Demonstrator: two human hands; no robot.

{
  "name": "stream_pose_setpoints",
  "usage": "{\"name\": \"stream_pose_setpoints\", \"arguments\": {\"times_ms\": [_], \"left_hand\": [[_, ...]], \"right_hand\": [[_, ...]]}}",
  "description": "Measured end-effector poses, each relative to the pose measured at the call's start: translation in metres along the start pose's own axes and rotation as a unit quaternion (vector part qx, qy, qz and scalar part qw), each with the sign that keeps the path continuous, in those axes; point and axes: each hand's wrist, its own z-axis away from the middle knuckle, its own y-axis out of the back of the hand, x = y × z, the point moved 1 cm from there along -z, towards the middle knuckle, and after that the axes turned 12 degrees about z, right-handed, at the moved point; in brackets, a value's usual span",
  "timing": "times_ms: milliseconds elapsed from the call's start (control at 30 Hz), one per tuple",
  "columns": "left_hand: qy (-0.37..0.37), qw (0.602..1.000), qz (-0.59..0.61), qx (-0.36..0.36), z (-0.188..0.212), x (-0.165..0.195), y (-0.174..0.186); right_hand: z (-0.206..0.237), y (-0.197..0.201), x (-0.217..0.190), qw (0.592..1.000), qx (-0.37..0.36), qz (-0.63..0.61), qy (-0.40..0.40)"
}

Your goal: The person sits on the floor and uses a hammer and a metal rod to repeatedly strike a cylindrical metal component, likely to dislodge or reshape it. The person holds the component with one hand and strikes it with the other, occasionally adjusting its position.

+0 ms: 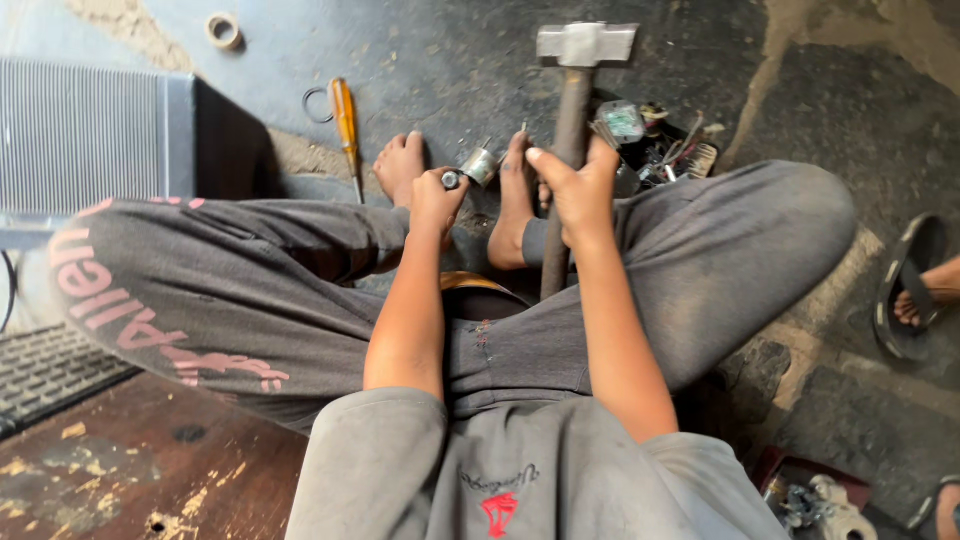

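My right hand [578,188] grips the long handle of a heavy metal hammer [584,45], whose head is raised above my bare feet. My left hand [434,194] is closed on a small round metal part [478,165] and holds it between my feet, just left of the hammer's handle. I am squatting in grey trousers, and my knees spread to both sides. The lower end of the hammer handle is hidden between my legs.
A yellow-handled screwdriver [346,122] and a metal ring [317,104] lie on the floor ahead. A pile of small metal parts and tools [652,145] sits beyond my right foot. A finned radiator [92,135] stands at left. Another person's sandalled foot [922,288] is at right.
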Motion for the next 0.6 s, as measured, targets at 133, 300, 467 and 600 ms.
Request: {"name": "stream_pose_setpoints", "arguments": {"times_ms": [133,300,467,600], "left_hand": [[0.023,1.000,0.018,0.000,-0.006,0.004,-0.007],[-0.039,0.997,-0.060,0.035,-0.010,0.031,0.012],[-0.110,0.953,-0.245,0.140,-0.006,0.060,0.031],[-0.060,0.990,-0.093,0.083,-0.029,0.060,0.014]], "right_hand": [[0.002,0.000,0.006,1.000,-0.020,0.013,-0.005],[0.004,0.000,0.006,0.999,-0.011,0.030,-0.009],[0.015,0.004,-0.011,0.999,0.037,0.033,0.023],[0.034,0.007,-0.031,0.987,0.124,0.040,0.092]]}}
